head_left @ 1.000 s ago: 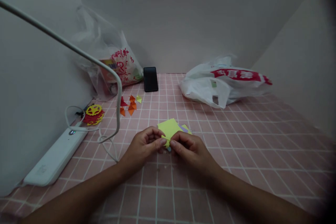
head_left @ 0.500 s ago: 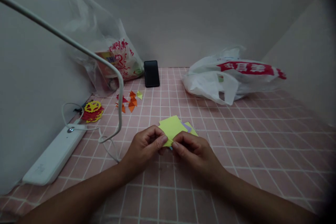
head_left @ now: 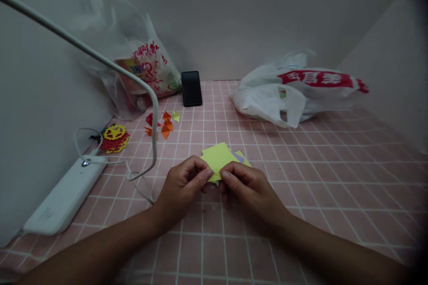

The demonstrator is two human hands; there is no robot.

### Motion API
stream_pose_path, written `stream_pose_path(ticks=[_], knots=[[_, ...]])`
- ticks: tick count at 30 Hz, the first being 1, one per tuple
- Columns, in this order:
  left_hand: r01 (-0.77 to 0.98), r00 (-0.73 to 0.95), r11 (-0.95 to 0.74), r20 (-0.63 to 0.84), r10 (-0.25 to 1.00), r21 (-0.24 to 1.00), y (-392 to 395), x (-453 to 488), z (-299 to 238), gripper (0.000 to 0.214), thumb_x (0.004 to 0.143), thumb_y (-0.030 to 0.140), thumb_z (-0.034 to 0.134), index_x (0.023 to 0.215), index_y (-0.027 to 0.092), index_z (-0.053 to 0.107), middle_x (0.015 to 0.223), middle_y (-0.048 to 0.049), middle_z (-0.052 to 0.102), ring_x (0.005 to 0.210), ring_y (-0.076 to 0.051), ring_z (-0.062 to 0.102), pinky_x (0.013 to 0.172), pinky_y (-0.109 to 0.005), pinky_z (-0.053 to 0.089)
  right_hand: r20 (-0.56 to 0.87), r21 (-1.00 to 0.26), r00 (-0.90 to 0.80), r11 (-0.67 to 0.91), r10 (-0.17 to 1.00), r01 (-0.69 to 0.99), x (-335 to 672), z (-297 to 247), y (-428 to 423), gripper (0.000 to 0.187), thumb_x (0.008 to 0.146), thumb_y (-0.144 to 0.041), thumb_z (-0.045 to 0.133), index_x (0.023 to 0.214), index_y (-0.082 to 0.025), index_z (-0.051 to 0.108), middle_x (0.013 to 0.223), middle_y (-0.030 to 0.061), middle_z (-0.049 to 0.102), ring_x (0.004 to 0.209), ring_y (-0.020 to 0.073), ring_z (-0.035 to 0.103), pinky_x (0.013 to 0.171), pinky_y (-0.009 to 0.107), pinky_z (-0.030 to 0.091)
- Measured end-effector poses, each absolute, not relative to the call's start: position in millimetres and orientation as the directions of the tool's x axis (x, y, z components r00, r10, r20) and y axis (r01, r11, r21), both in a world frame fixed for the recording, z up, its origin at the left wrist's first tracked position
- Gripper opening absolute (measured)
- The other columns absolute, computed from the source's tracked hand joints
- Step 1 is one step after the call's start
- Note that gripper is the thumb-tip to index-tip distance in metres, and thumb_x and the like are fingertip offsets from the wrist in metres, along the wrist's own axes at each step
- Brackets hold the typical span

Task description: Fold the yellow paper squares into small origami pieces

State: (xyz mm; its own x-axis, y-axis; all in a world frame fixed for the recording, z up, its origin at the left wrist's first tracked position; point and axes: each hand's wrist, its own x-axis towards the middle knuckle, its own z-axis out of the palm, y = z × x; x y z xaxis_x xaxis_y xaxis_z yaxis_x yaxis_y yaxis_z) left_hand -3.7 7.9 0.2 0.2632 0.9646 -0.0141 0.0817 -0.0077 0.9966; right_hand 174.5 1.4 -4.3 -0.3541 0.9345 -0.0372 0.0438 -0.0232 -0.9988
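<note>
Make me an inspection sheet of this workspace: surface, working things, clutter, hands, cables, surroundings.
Surface: pink tabletop, white grid lines.
Working things: yellow paper at the hands, purple paper showing beside it; folded paper pieces farther back, left.
Clutter: black phone, clear bag, white bag, gear-shaped cutouts.
Hands: left hand and right hand pinch yellow paper; fold details unclear.
Cables: thin white cable by long white device; thicker white cord arching left.
Surroundings: pale walls behind and both sides.

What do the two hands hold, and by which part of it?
A small yellow paper piece: the left hand pinches its left end, the right hand its right end; outline unclear.
</note>
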Motion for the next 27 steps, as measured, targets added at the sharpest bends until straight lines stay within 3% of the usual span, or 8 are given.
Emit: stream_pose_path(ticks=[5,9,16,20,23,27], knots=[[0.021,0.276,0.085,-0.087,0.957,0.996,6.8,-2.6,-1.0,0.016,0.086,0.028,0.062,0.077,0.016,0.056,0.063,0.0038,0.056,0.056,-0.009,0.053,0.055,-0.02,0.043,0.039,-0.983,-0.359,0.1,0.933,0.152,175.1,-1.7,0.9,0.021,0.091,-0.031,0.051,0.078,-0.016,0.059,0.066,-0.0008,0.054,0.059,0.012,0.048,0.056,0.025,0.037],[0.026,0.277,0.094,-0.097,0.956,0.995,4.7,-1.4,-1.3,0.017,0.086,0.029,0.062,0.076,0.017,0.056,0.064,0.0039,0.055,0.057,-0.009,0.053,0.055,-0.02,0.044,-0.026,-0.987,-0.352,0.031,0.936,0.156,173.7,0.3,0.4,0.025,0.088,-0.029,0.052,0.065,-0.018,0.051,0.059,-0.0021,0.051,0.055,0.0114,0.045,0.052,0.025,0.034],[-0.022,0.281,0.124,-0.113,0.953,0.992,0.7,2.5,1.5,0.021,0.088,0.032,0.059,0.074,0.016,0.054,0.062,0.0052,0.051,0.053,-0.007,0.049,0.05,-0.018,0.041,-0.044,-0.993,-0.34,-0.004,0.939,0.118,171.3,0.4,-1.5,0.025,0.086,-0.029,0.054,0.063,-0.018,0.05,0.057,-0.0027,0.049,0.054,0.0105,0.043,0.051,0.024,0.032],[-0.024,0.272,0.108,-0.097,0.957,0.994,0.9,2.5,1.4,0.027,0.091,0.038,0.054,0.075,0.017,0.053,0.061,0.0045,0.053,0.052,-0.008,0.05,0.051,-0.019,0.041,-0.11,-0.994,-0.354,-0.11,0.929,0.021,171.5,-1.3,-3.3,0.026,0.088,-0.033,0.053,0.067,-0.019,0.051,0.056,-0.0029,0.052,0.049,0.0099,0.044,0.048,0.024,0.033],[0.007,0.314,0.114,-0.111,0.943,0.993,2.9,1.0,1.5,0.034,0.094,0.045,0.047,0.079,0.016,0.056,0.063,0.0014,0.057,0.054,-0.01,0.054,0.053,-0.022,0.043,-0.07,-0.997,-0.318,-0.053,0.945,0.064,173.2,-3.0,-3.4,0.025,0.088,-0.032,0.054,0.067,-0.018,0.052,0.058,-0.0023,0.052,0.053,0.0106,0.045,0.05,0.024,0.034],[0.025,0.388,0.161,-0.158,0.908,0.987,2.7,0.7,1.2,0.031,0.086,0.042,0.061,0.07,0.016,0.054,0.057,0.0027,0.056,0.048,-0.009,0.051,0.049,-0.021,0.041,0.004,-0.992,-0.282,0.039,0.96,0.119,174.6,-4.7,-4.1,0.026,0.089,-0.032,0.055,0.068,-0.018,0.054,0.061,-0.0016,0.053,0.057,0.0119,0.047,0.054,0.025,0.036]])
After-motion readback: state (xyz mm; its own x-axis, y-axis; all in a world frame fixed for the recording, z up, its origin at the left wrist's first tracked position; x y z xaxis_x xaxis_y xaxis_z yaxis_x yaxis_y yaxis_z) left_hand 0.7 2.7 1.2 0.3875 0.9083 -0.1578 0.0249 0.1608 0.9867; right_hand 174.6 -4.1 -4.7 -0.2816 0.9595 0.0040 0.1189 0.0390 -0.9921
